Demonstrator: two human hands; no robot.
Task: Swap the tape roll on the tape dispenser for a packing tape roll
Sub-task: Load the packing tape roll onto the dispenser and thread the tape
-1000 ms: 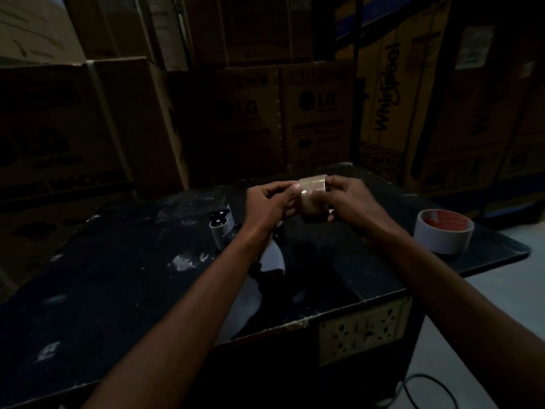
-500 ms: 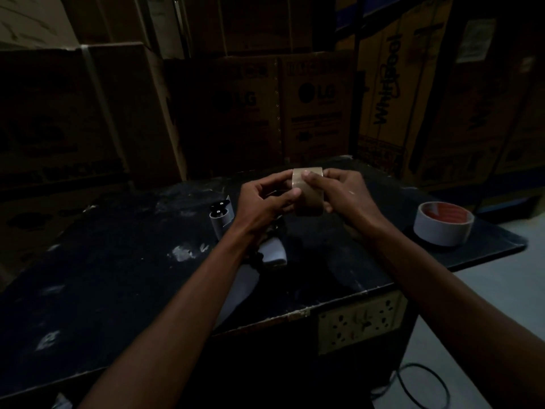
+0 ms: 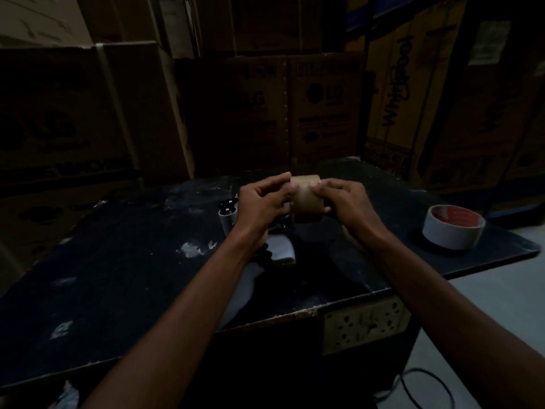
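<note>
Both hands hold a brown packing tape roll [image 3: 306,196] above the middle of the dark table [image 3: 118,278]. My left hand [image 3: 262,202] grips its left side with the thumb on the roll's face. My right hand [image 3: 339,199] pinches its right side with fingertips on the top edge. Below the hands lies the tape dispenser [image 3: 280,246], mostly hidden by my left forearm, with a grey roller part [image 3: 228,215] showing to the left. A white tape roll with a red core [image 3: 452,227] lies flat at the table's right end.
Stacked cardboard appliance boxes [image 3: 318,110] wall in the table at the back and left. A socket strip [image 3: 364,323] is fixed on the table's front edge. A black cable [image 3: 427,388] lies on the pale floor to the right.
The roll stays between both hands. My left thumb has shifted along the roll's face and my right fingertips have moved on its top edge. The camera has tilted slightly.
</note>
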